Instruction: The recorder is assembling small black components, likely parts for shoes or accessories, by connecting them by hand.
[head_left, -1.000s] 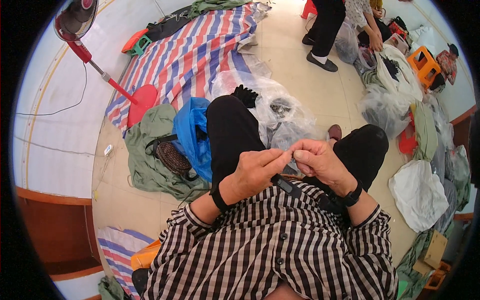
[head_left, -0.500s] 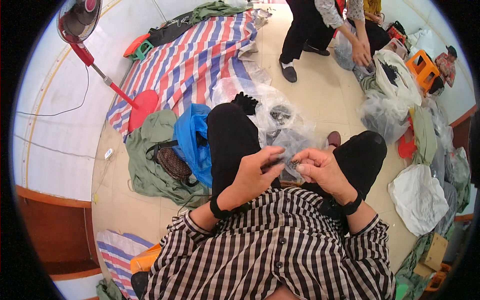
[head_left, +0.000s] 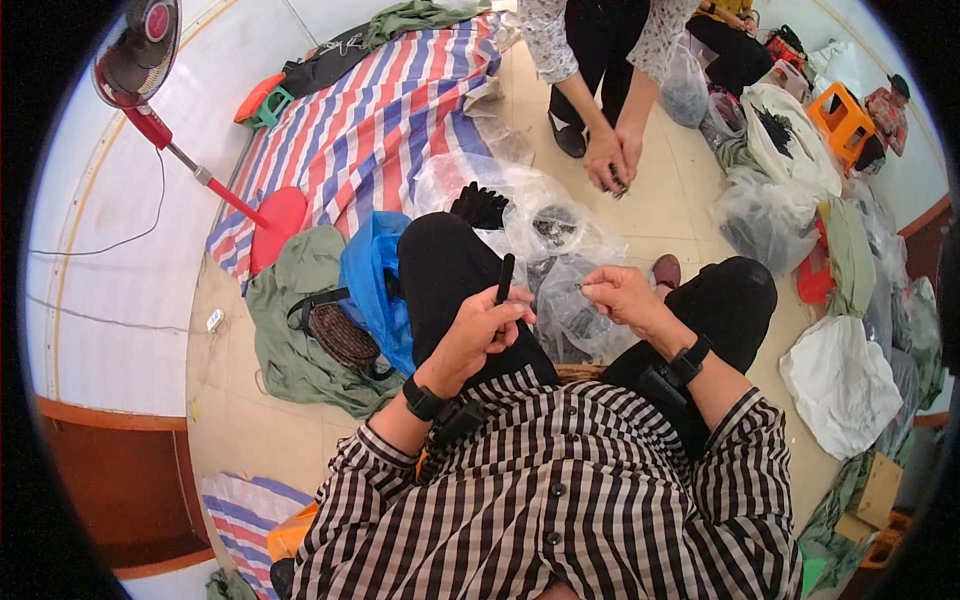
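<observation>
My left hand (head_left: 478, 335) is closed round a slim black strip (head_left: 507, 277) that sticks up past the thumb; its kind does not show. Across from it, my right hand (head_left: 630, 300) pinches thumb and forefinger on something tiny and dark, too small to name. The two hands are apart, above my lap. Between my knees lies a clear plastic bag (head_left: 572, 312) with small dark items in it. Beyond my left knee, a black knit glove (head_left: 480, 206) rests on more clear plastic (head_left: 455, 170).
A blue plastic bag (head_left: 375, 290) and a brown woven bag (head_left: 342, 335) lie left on green cloth (head_left: 275, 345). Farther left stands a red fan (head_left: 275, 225). A co-worker's hands (head_left: 612, 165) hold something dark ahead. Full bags (head_left: 762, 225) and a white sack (head_left: 840, 385) line the right.
My hands have moved apart, and the black strip now shows upright in my left hand. The co-worker ahead has moved left and nearer, hands together.
</observation>
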